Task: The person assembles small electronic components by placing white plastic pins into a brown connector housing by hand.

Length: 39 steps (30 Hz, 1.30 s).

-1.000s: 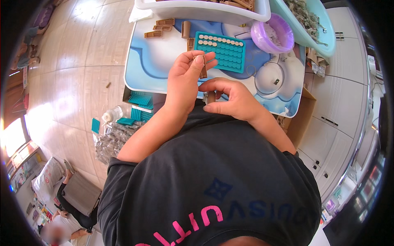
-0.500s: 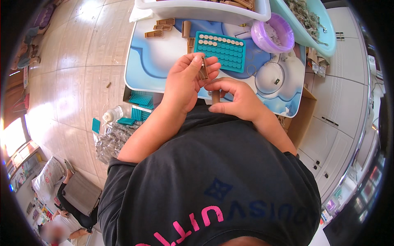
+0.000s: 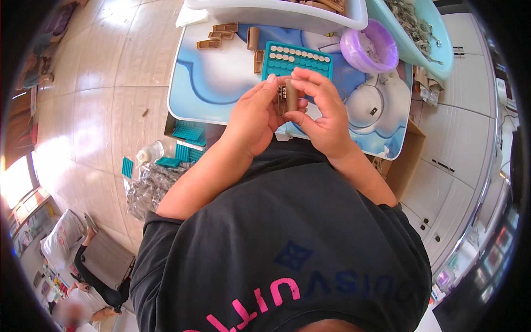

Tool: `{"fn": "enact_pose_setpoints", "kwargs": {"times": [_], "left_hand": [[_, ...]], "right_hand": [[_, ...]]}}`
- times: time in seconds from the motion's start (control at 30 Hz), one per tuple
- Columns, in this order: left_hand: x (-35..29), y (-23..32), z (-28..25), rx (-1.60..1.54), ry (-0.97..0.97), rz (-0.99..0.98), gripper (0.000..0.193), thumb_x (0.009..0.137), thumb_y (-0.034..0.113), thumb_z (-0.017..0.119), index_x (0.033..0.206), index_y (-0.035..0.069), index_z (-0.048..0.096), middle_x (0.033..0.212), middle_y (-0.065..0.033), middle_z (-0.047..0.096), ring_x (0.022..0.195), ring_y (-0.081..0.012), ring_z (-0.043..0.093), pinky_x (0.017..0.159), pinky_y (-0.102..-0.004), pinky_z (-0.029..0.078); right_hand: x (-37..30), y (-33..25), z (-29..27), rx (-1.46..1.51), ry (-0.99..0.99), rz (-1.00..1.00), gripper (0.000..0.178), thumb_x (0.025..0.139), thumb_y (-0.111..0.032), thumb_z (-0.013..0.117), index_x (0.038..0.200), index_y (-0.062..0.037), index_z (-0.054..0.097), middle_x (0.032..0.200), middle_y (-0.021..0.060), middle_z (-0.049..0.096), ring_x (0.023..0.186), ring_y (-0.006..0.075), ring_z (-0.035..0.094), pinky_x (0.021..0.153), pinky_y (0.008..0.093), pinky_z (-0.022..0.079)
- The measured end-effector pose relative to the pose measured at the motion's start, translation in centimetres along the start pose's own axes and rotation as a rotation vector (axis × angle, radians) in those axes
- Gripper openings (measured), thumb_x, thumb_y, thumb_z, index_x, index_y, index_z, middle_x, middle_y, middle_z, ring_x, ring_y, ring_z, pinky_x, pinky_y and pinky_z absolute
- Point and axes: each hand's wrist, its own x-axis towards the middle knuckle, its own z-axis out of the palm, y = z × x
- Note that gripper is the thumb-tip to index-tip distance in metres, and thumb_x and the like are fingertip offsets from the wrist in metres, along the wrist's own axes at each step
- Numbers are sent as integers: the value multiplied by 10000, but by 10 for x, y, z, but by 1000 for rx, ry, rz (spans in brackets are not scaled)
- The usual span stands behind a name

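Over the near edge of the table, my left hand [image 3: 251,116] grips an open brown plastic casing half [image 3: 281,99] with small metallic and dark parts inside. My right hand [image 3: 331,113] pinches a plain brown curved casing cover [image 3: 292,97] between thumb and fingers. Cover and casing half are side by side, edge against edge or nearly so; the fingers hide where they meet. Just beyond my hands lies a teal grid tray [image 3: 310,67], with rows of small pale round discs [image 3: 296,51] in its far part.
Loose brown casing pieces [image 3: 221,35] lie at the table's far left. A white tub [image 3: 276,12] of brown pieces, a lined purple bowl [image 3: 381,47] and a turquoise basin [image 3: 406,41] stand at the back. A cardboard box [image 3: 406,149] is at the right, teal trays [image 3: 188,133] at lower left.
My right hand has moved up and inward, bringing the brown cover alongside the casing half in my left hand. The left hand has shifted slightly right.
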Motion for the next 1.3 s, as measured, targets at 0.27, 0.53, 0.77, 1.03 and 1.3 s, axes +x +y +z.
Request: {"fn": "enact_pose_setpoints", "kwargs": {"times": [0.27,0.53,0.77,1.03,1.3], "left_hand": [[-1,1,3,-10,-20,28,375,996,265,332,1160,-32,492,977,-121,587,889,-208,600,752,-314,506],[-1,-1,4,44,3,-14,329,982,201,353,1179,-33,477,1000,-143,591,899,-214,598,779,-320,499],[1,-3,0,-15,-18,-9,367,989,262,347,1176,-23,481,998,-143,595,901,-221,601,783,-341,500],[0,-4,3,27,33,10,398,989,308,344,1165,-9,510,977,-128,600,897,-208,598,784,-343,498],[-1,-4,5,41,31,50,388,987,299,356,1161,-10,514,979,-126,600,891,-203,596,779,-336,496]], "right_hand": [[-4,4,-3,-7,-35,33,513,675,-36,739,1152,-36,550,1164,136,547,934,262,594,801,322,486],[9,5,-11,-81,-94,-28,622,629,-79,768,1204,-62,530,1143,135,540,1051,303,523,919,368,416],[4,7,-13,35,-137,84,616,599,-71,799,1159,-61,542,1238,125,491,1155,261,473,965,357,380],[-1,6,0,83,-124,89,608,566,-62,807,1117,-77,549,1219,130,489,1146,295,474,958,374,389],[-2,8,0,87,-106,108,612,573,-74,806,1125,-76,540,1227,133,493,1142,296,480,960,372,386]]}}
